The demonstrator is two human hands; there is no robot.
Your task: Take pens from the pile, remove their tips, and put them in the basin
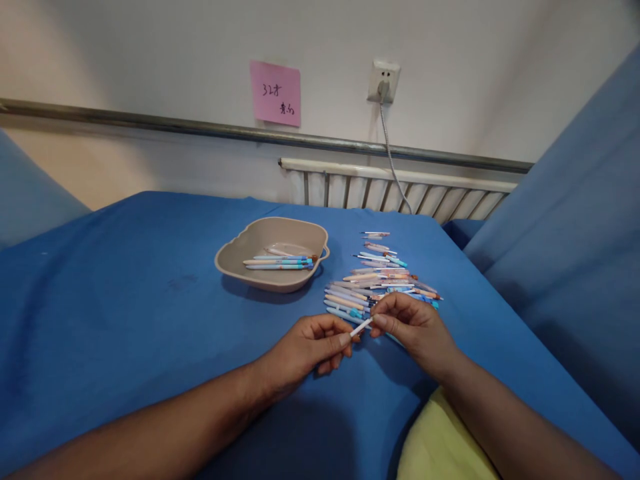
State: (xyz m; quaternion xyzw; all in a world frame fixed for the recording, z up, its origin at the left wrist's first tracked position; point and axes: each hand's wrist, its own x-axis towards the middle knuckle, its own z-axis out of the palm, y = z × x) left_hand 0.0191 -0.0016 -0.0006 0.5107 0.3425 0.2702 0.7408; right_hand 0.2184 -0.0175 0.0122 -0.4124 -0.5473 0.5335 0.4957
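Observation:
Between my two hands is a short, slim white pen piece (pixel 361 327); its exact kind is too small to tell. My left hand (pixel 320 343) pinches the lower left end between thumb and fingers. The upper right end sits in the fingertips of my right hand (pixel 413 327). Just beyond, a spread of pale blue, cream and pink pens (pixel 347 300) lies on the blue cloth, partly hidden by my right hand. Several pens (pixel 277 265) rest inside a beige plastic basin (pixel 231 273) to the left of that spread.
A blue cloth (pixel 125 300) covers the table. Behind it stand a white slatted rail (pixel 345 167) and a metal bar (pixel 200 127). A cable (pixel 390 150) hangs from a wall socket (pixel 384 80). Blue curtains (pixel 575 200) flank the table, and a pink note (pixel 276 93) is on the wall.

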